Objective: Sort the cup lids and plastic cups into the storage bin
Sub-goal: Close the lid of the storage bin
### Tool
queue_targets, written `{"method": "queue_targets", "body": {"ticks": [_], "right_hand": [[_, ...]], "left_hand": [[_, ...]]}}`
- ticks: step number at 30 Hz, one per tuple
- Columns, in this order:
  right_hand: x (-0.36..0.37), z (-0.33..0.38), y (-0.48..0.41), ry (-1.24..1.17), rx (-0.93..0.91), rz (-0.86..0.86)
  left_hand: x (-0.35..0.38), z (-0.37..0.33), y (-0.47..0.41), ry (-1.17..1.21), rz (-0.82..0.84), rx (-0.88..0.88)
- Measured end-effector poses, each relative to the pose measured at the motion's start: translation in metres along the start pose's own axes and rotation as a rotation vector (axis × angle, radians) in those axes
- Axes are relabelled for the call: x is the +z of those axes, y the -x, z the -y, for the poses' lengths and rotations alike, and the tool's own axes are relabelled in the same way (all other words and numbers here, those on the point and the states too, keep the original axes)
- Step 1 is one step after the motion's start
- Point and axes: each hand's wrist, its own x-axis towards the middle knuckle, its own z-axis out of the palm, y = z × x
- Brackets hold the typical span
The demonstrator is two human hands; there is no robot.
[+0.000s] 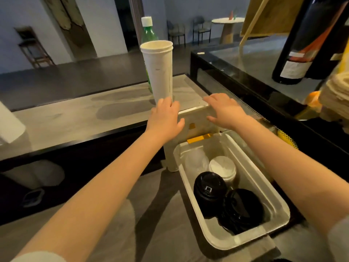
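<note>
**Reaching for the cups at centre frame**

I'm at the pick-up step. One cup stack (160, 72) stands upright on the counter (75, 118), outside the bin (279, 208) at lower right. My left hand (166, 118) touches the stack's foot with straight fingers and a splayed thumb, with no grip yet. My right hand (224, 110) hovers near it, fingers spread and holding nothing. Next, I judge, the fingers must close round the stack and lower it upright. The bin holds two black lid stacks (209, 191), one white lid stack (222, 167) and one clear stack (194, 163). One bottle (149, 33) stands behind.
</note>
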Motion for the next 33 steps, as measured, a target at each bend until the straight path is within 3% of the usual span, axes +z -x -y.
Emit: {"method": "queue_targets", "body": {"ticks": [2, 6, 16, 19, 33], "right_hand": [[-0.003, -0.001, -0.013, 0.06, -0.037, 0.082], [-0.02, -0.001, -0.031, -0.044, -0.044, 0.161], [-0.047, 0.005, -0.047, -0.104, -0.068, 0.55], [-0.047, 0.008, -0.049, -0.069, -0.06, 0.586], [-0.133, -0.002, 0.003, -0.293, -0.109, 0.214]], "left_hand": [[-0.004, 0.007, -0.007, -0.063, 0.101, -0.034], [-0.007, 0.014, -0.026, -0.089, 0.418, -0.086], [-0.012, 0.005, -0.037, 0.308, 0.682, -0.258], [-0.011, 0.002, -0.037, 0.338, 0.659, -0.278], [-0.083, 0.002, -0.023, 0.415, 0.226, -0.125]]}}
